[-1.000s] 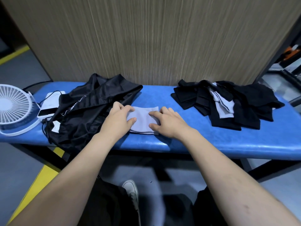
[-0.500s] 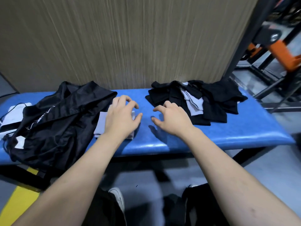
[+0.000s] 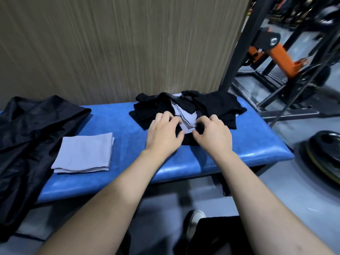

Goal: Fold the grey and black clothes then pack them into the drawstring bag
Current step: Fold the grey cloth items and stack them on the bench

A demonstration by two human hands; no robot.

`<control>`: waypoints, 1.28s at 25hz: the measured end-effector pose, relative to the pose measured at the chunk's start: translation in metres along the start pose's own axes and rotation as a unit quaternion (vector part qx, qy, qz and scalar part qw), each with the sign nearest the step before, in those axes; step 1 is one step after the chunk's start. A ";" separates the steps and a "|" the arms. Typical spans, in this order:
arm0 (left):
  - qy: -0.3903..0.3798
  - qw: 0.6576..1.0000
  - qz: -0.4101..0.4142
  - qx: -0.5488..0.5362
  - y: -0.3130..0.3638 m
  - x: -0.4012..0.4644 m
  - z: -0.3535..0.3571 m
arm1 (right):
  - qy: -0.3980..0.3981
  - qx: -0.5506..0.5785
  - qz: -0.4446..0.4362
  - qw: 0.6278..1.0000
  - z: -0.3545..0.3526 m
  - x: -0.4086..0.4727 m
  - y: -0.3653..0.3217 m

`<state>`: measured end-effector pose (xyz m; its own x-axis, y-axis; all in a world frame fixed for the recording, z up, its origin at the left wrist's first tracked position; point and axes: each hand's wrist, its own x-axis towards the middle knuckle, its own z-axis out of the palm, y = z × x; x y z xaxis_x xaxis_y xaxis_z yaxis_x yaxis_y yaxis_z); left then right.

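Nearest on the padded blue vinyl bench [image 3: 211, 162], one folded pale grey cloth square [image 3: 84, 153] lies flat just beside the single crumpled black drawstring bag [image 3: 31, 129] at the left end. Further in, two bare hands meet at the heap of unfolded black and grey garments [image 3: 185, 111]: the left hand [image 3: 163, 133] and the right hand [image 3: 213, 134] both have fingers curled, pinching its near edge, where one grey piece shows among the black. Behind stands one wood-grain panel [image 3: 110, 48].

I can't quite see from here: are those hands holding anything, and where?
Both hands are in the heap of unfolded clothes. The left hand and right hand pinch the near edge of a black garment there. The folded grey cloth lies untouched.
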<state>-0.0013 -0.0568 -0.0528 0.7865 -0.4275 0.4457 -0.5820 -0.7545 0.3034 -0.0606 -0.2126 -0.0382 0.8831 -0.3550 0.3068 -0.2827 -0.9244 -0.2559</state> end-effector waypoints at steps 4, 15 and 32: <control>-0.015 0.999 -0.019 -0.022 0.007 0.009 0.016 | 0.024 0.012 -0.005 1.000 0.012 0.006 -0.006; -0.089 0.902 -0.228 -0.357 0.004 0.012 -0.007 | 0.149 0.064 -0.138 0.977 -0.001 -0.002 -0.037; -0.055 0.841 -0.359 -0.402 -0.033 -0.007 -0.043 | -0.117 -0.023 0.080 0.990 0.012 -0.004 -0.006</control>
<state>0.0042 -0.0073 -0.0295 0.9831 -0.0824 -0.1635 0.1350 -0.2773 0.9513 -0.0575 -0.2040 -0.0488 0.8864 -0.4609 0.0436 -0.4384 -0.8658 -0.2412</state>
